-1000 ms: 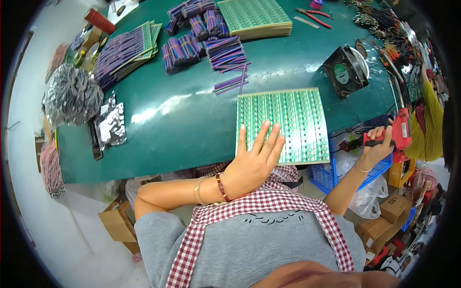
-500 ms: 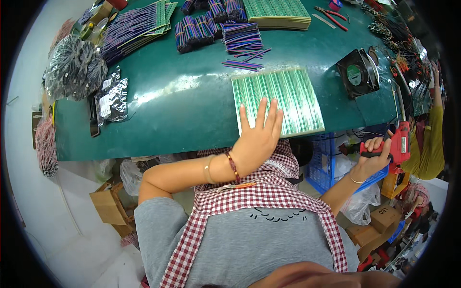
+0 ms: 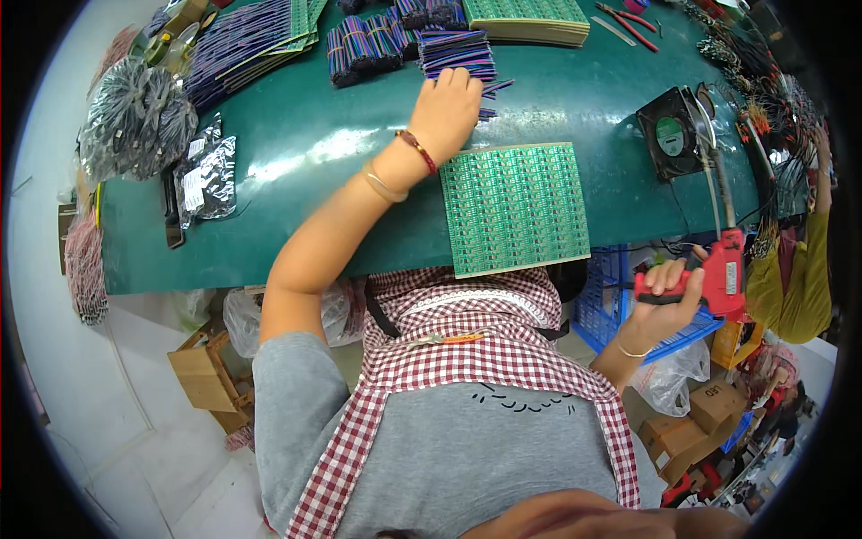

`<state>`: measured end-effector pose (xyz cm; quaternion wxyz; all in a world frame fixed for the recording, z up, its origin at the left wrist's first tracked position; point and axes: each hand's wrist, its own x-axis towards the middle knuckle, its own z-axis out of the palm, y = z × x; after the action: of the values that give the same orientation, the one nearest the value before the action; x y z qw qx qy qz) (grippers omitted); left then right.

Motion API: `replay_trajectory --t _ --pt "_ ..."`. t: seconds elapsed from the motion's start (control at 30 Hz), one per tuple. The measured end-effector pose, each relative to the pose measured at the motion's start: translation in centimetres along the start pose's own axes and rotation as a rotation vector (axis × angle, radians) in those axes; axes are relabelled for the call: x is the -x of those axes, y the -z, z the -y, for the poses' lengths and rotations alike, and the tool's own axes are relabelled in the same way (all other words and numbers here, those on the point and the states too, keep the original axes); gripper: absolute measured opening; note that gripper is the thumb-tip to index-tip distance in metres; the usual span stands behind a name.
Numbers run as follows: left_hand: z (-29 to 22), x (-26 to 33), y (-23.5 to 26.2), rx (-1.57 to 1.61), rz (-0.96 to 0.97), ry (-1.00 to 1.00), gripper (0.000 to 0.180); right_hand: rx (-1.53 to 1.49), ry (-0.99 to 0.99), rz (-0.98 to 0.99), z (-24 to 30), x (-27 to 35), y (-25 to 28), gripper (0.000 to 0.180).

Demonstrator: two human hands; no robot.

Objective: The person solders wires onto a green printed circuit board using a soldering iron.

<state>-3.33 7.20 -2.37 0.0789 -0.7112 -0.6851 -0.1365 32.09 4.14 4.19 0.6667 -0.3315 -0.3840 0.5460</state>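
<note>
My left hand reaches over the table with its fingers curled down onto loose purple, blue and black wires; their tips are hidden. Behind it a neat stack of the same wires lies crosswise. Closer to me, a green circuit board panel with many small repeated boards lies flat, its front edge at the table's edge. My right hand is wrapped round the handle of a red soldering gun, whose long metal tip points up and away.
A black fan stands at the right. Banded wire bundles, a stack of green panels and red-handled pliers lie at the back. Plastic bags of parts sit at left. A blue crate is below the table; a co-worker's sleeve shows at right.
My left hand has left the panel and moved up and left to the loose wires, fingers now curled. The panel has shifted slightly toward me. The soldering gun has moved a little left and down.
</note>
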Motion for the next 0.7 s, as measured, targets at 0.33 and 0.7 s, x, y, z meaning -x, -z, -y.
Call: replay_trajectory --t 0.33,0.7 --pt "-1.3 1.5 -1.4 0.048 -0.091 -0.024 0.017 -0.083 -0.237 0.014 -5.0 6.5 -2.4 0.038" --pt "2.4 3.6 3.0 1.474 -0.428 0.571 0.019 -0.106 -0.318 0.098 -8.7 4.1 -4.4 0.035"
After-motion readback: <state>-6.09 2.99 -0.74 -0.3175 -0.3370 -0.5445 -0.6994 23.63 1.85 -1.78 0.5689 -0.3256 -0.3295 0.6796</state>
